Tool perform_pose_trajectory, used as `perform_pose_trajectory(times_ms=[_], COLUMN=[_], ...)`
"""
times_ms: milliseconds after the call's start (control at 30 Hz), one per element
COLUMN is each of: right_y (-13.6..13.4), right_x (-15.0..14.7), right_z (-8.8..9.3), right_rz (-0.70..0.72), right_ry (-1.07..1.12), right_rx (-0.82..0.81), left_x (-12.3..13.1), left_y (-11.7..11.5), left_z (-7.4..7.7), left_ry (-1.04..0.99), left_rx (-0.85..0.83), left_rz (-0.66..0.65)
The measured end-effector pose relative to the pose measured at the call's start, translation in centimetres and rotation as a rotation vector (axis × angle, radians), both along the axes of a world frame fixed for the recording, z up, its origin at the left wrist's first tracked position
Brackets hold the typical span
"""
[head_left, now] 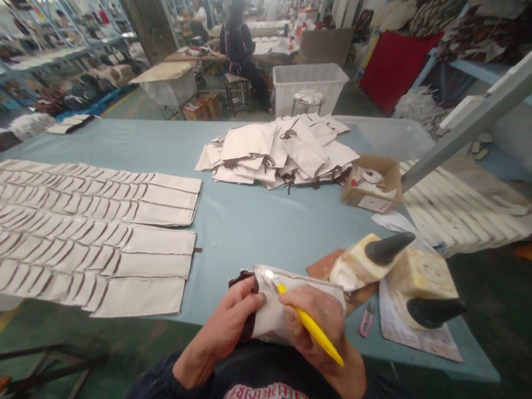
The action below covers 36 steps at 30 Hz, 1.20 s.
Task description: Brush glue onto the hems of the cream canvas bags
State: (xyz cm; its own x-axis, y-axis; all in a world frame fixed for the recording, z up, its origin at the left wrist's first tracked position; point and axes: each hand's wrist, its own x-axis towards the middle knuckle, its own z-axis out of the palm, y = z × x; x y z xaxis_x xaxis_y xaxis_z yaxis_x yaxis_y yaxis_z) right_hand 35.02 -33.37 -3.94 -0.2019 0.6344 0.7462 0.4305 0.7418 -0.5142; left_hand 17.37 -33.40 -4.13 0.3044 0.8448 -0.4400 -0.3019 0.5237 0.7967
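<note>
A cream fabric piece [266, 312] with dark brown edging lies at the table's near edge, in front of my body. My left hand [232, 316] grips its left side, thumb on top at the brown edge. In my right hand [316, 324] is a yellow-handled brush [311, 328], its whitish tip touching the fabric near the upper left corner. Right of the fabric stand two yellowish containers, a nearer one [423, 278] and another [352, 260], each with a black cone-shaped piece on it. Small pink thread snips [367, 320] lie beside my right hand.
Overlapping rows of cream fabric pieces [160, 242] cover the table's left side. A loose heap of similar pieces [272, 149] lies at the back, beside a cardboard box [374, 183]. A slanted metal post [493, 97] rises at the right. A person [238, 42] sits farther off.
</note>
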Motion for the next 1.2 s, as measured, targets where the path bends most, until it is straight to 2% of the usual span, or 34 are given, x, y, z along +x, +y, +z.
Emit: perform_pose_trajectory(times_ms=[100,200,300,433,500,700,833,933,1067,1133,1200], right_y=[-0.1,-0.7,-1.1,-0.7,-0.3,0.6,0.9,1.0,1.2,1.4,1.5], right_x=[-1.0,-1.3,-1.5,-1.4,-0.9,0.6,1.0,1.7,2.9,3.5,4.0], right_z=[0.5,0.4,-0.1,-1.0,-1.4,-1.8,-2.2,-2.3,-1.8,-1.6,-1.6], right_rz=[0.07,0.038,-0.03,-0.132,-0.19,-0.256,-0.277,-0.305,-0.388,-0.422,-0.443], right_ry=[-0.004,0.083,0.29,0.659,0.792,1.013,1.09,1.128,1.184,1.216,1.229], right_rx=[0.026,-0.051,-0.27,-0.707,-0.817,-0.839,-0.856,-0.836,-0.813,-0.795,-0.77], left_x=[0.2,-0.2,-0.7,-1.1,-1.3,-1.5,-2.1,-2.5,-2.4,-2.3,-2.6], left_y=[-0.1,-0.2,-0.4,-0.3,-0.2,0.4,2.2,4.4,6.6,6.7,6.0], left_z=[-0.2,-0.6,-1.1,-1.4,-1.5,-2.0,-1.9,-0.9,0.9,0.9,-0.3], left_ry=[0.089,0.071,0.022,0.004,-0.017,0.03,0.167,0.303,0.512,0.568,0.645], left_rx=[0.106,0.14,0.117,0.109,0.11,0.077,0.132,0.291,0.679,0.836,0.913], left_rz=[-0.021,-0.032,-0.033,-0.038,-0.051,-0.01,-0.033,-0.111,-0.197,-0.257,-0.297])
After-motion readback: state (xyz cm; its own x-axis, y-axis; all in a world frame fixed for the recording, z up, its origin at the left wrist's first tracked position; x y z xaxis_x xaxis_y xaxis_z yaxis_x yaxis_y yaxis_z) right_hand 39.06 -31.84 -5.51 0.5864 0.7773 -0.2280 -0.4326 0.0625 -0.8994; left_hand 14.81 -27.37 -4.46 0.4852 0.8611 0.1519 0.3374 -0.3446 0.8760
